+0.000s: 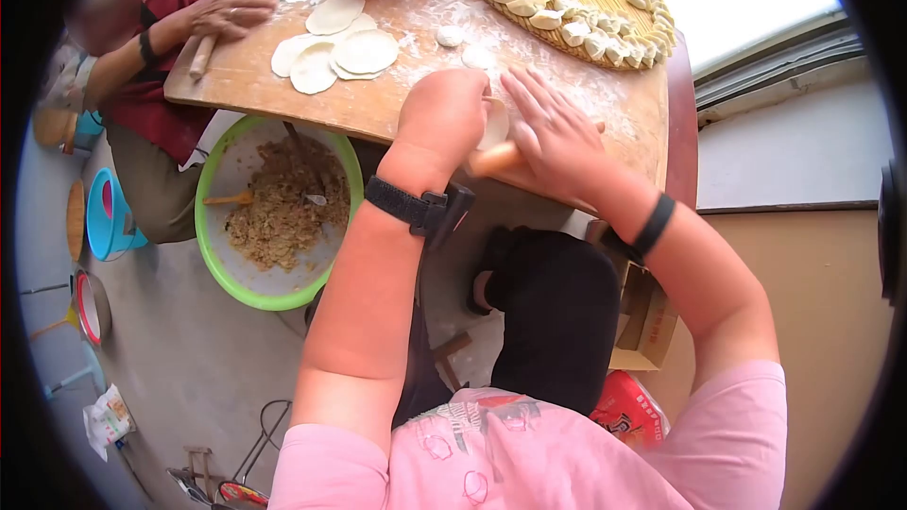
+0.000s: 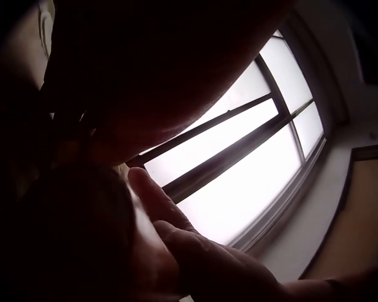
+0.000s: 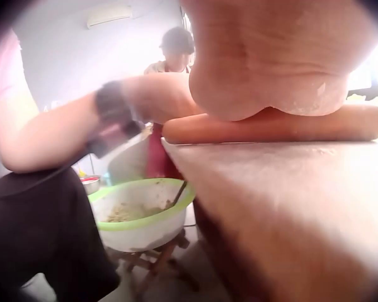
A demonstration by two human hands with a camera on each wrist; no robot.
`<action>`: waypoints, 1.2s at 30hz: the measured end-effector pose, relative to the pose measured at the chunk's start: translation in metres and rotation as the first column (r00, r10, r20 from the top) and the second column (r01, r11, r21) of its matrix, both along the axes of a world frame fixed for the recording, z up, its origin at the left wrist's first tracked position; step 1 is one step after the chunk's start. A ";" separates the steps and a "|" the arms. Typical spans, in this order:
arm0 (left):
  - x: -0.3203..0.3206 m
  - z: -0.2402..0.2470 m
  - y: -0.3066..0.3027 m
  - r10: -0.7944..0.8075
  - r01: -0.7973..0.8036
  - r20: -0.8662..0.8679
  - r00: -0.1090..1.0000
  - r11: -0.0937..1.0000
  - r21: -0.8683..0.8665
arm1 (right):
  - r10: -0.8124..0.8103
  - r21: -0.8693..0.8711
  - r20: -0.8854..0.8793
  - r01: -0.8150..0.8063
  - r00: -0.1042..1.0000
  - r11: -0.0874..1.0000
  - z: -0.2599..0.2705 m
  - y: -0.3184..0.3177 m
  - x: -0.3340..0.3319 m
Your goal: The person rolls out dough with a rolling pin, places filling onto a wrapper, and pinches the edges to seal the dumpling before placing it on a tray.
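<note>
As the right hand point(image 1: 553, 130) presses the rolling pin point(image 3: 239, 128), smooth tan wood

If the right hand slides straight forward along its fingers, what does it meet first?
Probably the small pale flattened dough piece on the floured wooden board ahead of the right hand, though depth is unclear.

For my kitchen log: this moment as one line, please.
right hand: flat on rolling pin | left hand: at dough round, fingers hidden | surface: floured board

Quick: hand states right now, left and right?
Left hand: at the dough round, fingers hidden, cannot tell.
Right hand: open, palm pressing the rolling pin.
</note>
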State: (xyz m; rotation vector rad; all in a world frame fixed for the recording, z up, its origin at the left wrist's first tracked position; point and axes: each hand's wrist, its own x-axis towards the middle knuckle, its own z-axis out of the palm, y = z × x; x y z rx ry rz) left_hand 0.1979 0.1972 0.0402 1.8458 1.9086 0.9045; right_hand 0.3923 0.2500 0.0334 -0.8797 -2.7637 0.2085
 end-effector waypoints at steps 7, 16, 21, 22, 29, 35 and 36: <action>-0.008 0.006 -0.012 -0.042 0.042 0.012 0.999 0.999 -0.001 | -0.089 0.050 -0.019 0.090 0.996 0.995 -0.010 0.040 -0.045; -0.006 0.002 -0.006 0.065 -0.064 0.045 0.997 0.998 -0.030 | -0.042 -0.014 0.013 0.042 0.999 0.999 0.004 -0.009 -0.010; -0.015 0.002 -0.010 0.025 -0.019 0.096 0.995 0.998 -0.067 | -0.044 0.038 0.029 0.043 0.999 0.998 -0.002 0.009 -0.028; -0.014 0.001 -0.011 0.029 -0.026 0.067 0.997 0.999 -0.048 | -0.076 0.029 0.003 0.076 0.997 0.997 -0.004 0.021 -0.043; -0.007 0.001 -0.001 0.051 -0.049 0.016 0.999 0.995 -0.090 | -0.096 0.042 -0.034 0.098 0.995 0.994 -0.011 0.036 -0.053; -0.021 0.005 -0.012 0.022 -0.014 0.125 0.992 0.998 -0.064 | -0.026 0.023 0.054 0.025 0.998 0.999 0.002 -0.005 -0.017; -0.022 0.004 -0.014 0.015 -0.006 0.122 0.992 0.997 -0.072 | -0.025 0.027 0.050 0.024 0.998 0.999 -0.001 0.002 -0.021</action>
